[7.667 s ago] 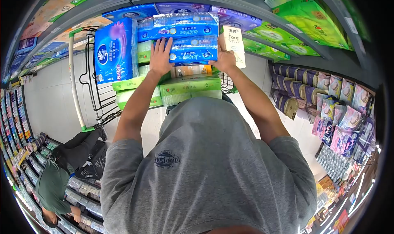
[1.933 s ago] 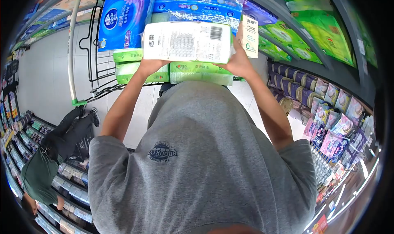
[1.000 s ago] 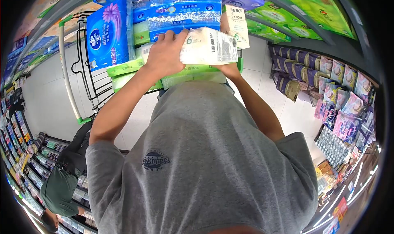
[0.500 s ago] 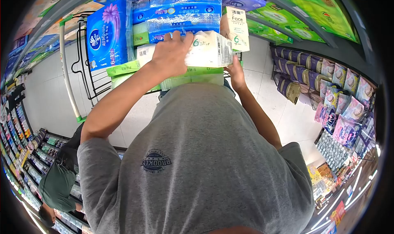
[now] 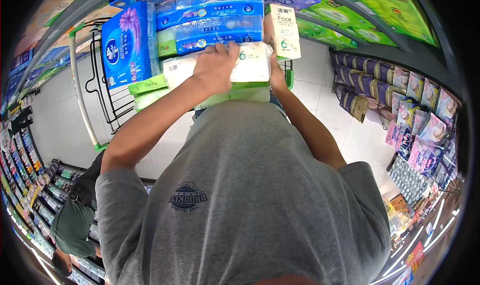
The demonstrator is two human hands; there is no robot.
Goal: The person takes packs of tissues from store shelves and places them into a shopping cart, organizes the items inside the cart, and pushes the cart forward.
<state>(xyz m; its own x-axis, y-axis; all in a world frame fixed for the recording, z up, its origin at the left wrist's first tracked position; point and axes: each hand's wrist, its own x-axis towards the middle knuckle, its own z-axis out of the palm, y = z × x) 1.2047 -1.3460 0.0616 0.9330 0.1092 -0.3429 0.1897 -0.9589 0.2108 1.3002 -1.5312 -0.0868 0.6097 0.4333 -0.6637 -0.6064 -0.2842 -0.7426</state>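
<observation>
A white tissue pack (image 5: 251, 69) with a green "6" lies across light-green packs (image 5: 245, 93) on a wire cart. My left hand (image 5: 216, 67) rests over its top near the middle, fingers curled over the far edge. At its right end, my right hand (image 5: 278, 76) is pressed against the side, its fingers partly hidden. Beyond the white pack are blue tissue packs (image 5: 220, 32) in clear wrap. Another white "Face" pack (image 5: 284, 32) stands upright at the right, and a large blue pack (image 5: 125, 47) with a pink flower stands at the left.
The cart's white and green handle bar (image 5: 82, 95) and black wire frame (image 5: 112, 102) show at the left. Shelves of green packs (image 5: 385, 10) run along the far right. Hanging packages (image 5: 425, 130) line the right side. A person in dark green (image 5: 75, 220) is at lower left.
The white pack's right end has shifted left and sits more level. My right hand has moved left and up along with it; the left hand stays on top.
</observation>
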